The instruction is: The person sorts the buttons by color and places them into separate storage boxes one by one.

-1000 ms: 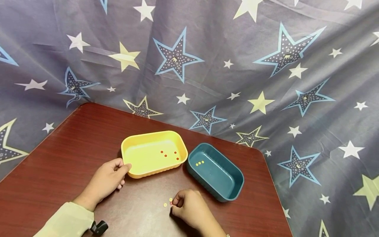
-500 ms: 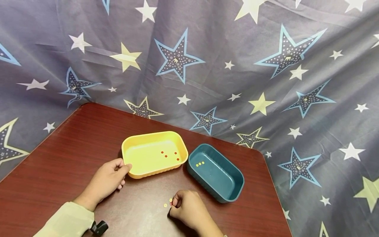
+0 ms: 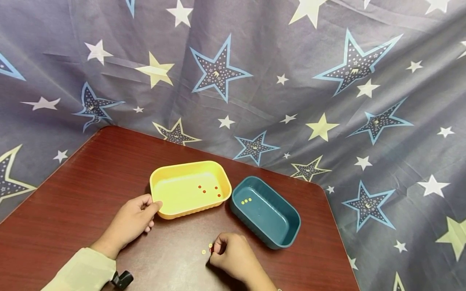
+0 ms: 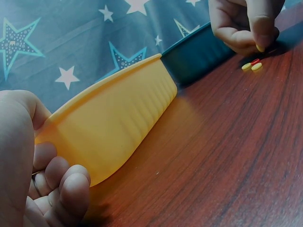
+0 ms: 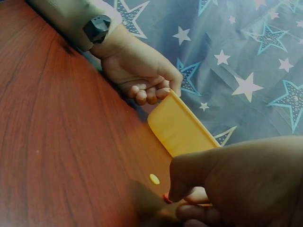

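My left hand [image 3: 132,218] grips the near left corner of a yellow plastic tub [image 3: 174,212], thumb over the rim and fingers curled against the outside wall. Bent over the tabletop, my right hand [image 3: 234,254] has its thumb and forefinger at a small red disc [image 5: 166,198]. Two small yellow discs, one nearer [image 3: 203,252] and one farther [image 3: 210,245], lie beside it. In the left wrist view the red disc [image 4: 256,61] shows next to the yellow ones, just below the right fingertips. I cannot tell whether those fingers pinch anything.
Several red discs [image 3: 204,191] lie inside the yellow tub. Close to its right end stands a dark teal tub [image 3: 271,238] with three yellow discs [image 3: 246,201] in it. A star-patterned curtain [image 3: 255,81] hangs behind the brown table [image 3: 109,161]. A black device [image 3: 123,279] sits at the left wrist.
My right fingertips shift slightly at the red disc, which looks darker now. The left hand and both tubs stay where they were.
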### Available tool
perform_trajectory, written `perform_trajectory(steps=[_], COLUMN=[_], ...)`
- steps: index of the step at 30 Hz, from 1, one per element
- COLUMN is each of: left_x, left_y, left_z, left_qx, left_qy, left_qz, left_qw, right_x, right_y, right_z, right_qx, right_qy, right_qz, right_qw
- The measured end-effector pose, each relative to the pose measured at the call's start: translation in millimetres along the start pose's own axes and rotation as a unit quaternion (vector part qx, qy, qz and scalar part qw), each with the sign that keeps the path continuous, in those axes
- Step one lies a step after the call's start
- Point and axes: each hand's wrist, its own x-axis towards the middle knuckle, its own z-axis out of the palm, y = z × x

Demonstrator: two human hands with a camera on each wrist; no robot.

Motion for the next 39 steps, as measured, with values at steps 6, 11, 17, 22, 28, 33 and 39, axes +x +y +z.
perform_trajectory(steps=[6, 11, 17, 22, 28, 33, 39], left_x=[0.1, 0.9, 1.1, 1.2, 1.6, 1.7, 1.9], left_y=[-0.4, -0.9, -0.9, -1.4, -2.6, -3.2, -2.9], left_z=[-1.5, -1.4, -1.0, -1.2, -1.3, -1.3, -1.1], left_qx=[-0.004, -0.007, -0.007, -0.006, -0.007, -0.008, -0.007], left_qy=[-0.001, -0.002, -0.001, -0.001, -0.001, 0.0, 0.001], left_qz=[-0.002, 0.0, 0.001, -0.001, -0.003, -0.001, 0.0], left_qw=[1.0, 1.0, 1.0, 1.0, 1.0, 1.0, 1.0], right_x=[-0.1, 0.1, 7.7, 19.9, 35.0, 49.7, 69.8], right_y=[7, 10, 10, 12, 18, 29, 43], right_z=[-10, -25, -61, -94, -124, -139, -152], right_qx=[0.047, 0.095, 0.087, 0.085, 0.112, 0.145, 0.152], right_qy=[-0.009, -0.022, -0.017, -0.015, -0.029, -0.051, -0.066], right_qz=[0.015, 0.025, 0.013, 0.021, 0.03, 0.048, 0.072], right_qw=[0.9987, 0.9949, 0.9959, 0.996, 0.9929, 0.987, 0.9835])
